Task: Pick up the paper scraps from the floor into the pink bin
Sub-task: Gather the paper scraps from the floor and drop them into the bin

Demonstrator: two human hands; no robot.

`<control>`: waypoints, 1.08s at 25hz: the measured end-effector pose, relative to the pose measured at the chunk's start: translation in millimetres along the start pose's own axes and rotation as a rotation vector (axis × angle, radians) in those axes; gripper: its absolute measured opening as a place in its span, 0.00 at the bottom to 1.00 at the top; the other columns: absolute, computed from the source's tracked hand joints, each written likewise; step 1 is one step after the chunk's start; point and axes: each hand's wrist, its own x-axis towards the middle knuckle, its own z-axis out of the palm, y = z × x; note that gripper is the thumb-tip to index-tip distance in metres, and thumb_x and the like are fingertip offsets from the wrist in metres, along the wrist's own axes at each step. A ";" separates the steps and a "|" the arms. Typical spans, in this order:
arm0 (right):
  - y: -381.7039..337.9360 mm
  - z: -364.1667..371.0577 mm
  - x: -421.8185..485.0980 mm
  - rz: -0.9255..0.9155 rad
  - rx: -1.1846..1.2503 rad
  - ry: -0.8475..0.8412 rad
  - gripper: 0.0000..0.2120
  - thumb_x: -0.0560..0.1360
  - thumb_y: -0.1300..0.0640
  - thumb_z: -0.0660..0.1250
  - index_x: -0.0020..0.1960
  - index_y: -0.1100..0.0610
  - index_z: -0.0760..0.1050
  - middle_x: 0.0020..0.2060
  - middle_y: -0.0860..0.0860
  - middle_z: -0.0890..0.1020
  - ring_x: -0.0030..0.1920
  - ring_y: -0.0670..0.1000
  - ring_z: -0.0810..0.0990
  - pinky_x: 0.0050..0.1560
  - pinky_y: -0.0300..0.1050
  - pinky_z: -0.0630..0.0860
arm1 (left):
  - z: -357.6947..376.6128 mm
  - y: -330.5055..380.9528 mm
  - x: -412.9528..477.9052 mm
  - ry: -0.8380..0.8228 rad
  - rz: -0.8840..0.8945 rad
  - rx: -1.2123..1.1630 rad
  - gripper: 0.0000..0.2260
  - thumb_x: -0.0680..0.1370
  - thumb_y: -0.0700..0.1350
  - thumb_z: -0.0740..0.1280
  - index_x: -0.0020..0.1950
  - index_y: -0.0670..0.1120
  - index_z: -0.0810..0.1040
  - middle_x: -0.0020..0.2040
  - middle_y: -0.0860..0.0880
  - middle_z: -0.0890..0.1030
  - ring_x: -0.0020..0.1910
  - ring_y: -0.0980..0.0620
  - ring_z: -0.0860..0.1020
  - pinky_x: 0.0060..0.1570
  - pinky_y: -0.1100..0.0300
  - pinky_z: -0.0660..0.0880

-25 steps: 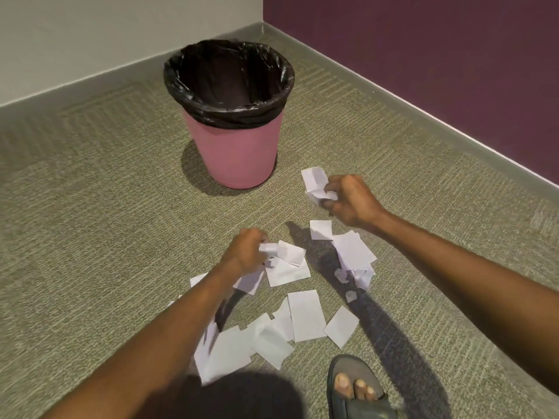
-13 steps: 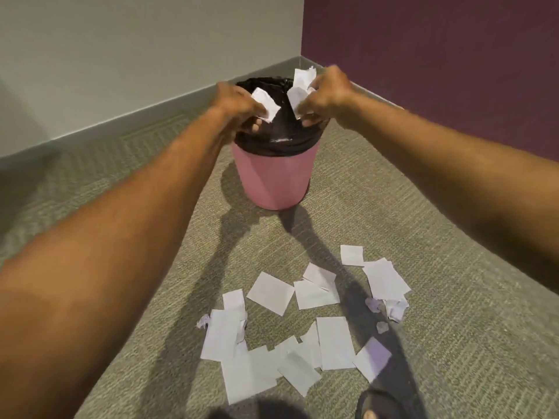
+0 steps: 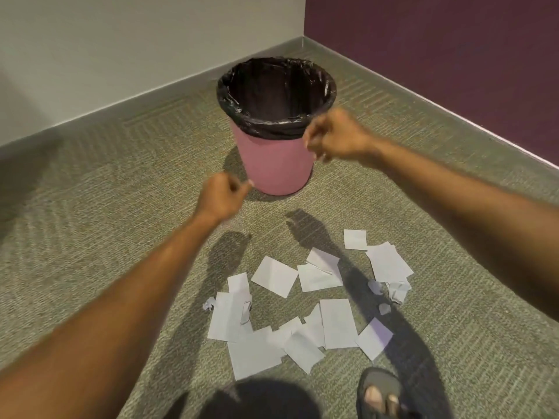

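The pink bin (image 3: pixel 273 163) with a black liner stands upright on the carpet near the room's corner. Several white paper scraps (image 3: pixel 305 309) lie scattered on the floor in front of it, some flat, a few crumpled. My left hand (image 3: pixel 222 193) hovers in front of the bin's lower left side, fingers curled in, holding nothing. My right hand (image 3: pixel 334 137) is at the bin's right rim, fingers curled in, with no paper in it. The bin's inside is dark and its contents are hidden.
A grey wall runs at the back left and a purple wall (image 3: pixel 438 55) at the right, meeting behind the bin. My sandalled foot (image 3: pixel 379 394) stands at the bottom edge, just below the scraps. Carpet stretches bare to the left.
Both hands held paper scraps over the bin's mouth half a second ago. Now they hold none and have drawn back and down, toward me.
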 end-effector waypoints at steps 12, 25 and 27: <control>138.9 164.0 -155.0 0.108 -0.709 -0.636 0.46 0.65 0.35 0.75 0.75 0.50 0.60 0.73 0.56 0.64 0.70 0.61 0.68 0.64 0.58 0.72 | 120.7 -101.5 -168.5 -0.695 -0.123 0.622 0.48 0.63 0.66 0.74 0.76 0.55 0.54 0.74 0.43 0.58 0.71 0.39 0.62 0.61 0.41 0.70; 144.6 222.3 -203.6 0.039 -0.834 -0.435 0.30 0.72 0.48 0.73 0.68 0.56 0.66 0.68 0.58 0.67 0.65 0.61 0.69 0.56 0.59 0.77 | 161.2 -101.0 -212.4 -0.534 -0.062 0.609 0.39 0.72 0.48 0.74 0.75 0.49 0.54 0.79 0.39 0.47 0.78 0.36 0.48 0.65 0.33 0.65; 146.9 218.7 -200.0 -0.001 -0.790 -0.429 0.26 0.74 0.52 0.72 0.67 0.58 0.68 0.65 0.56 0.69 0.63 0.59 0.70 0.55 0.56 0.78 | 157.4 -98.7 -209.8 -0.492 -0.023 0.599 0.34 0.74 0.43 0.73 0.74 0.48 0.59 0.77 0.42 0.55 0.76 0.39 0.55 0.64 0.38 0.68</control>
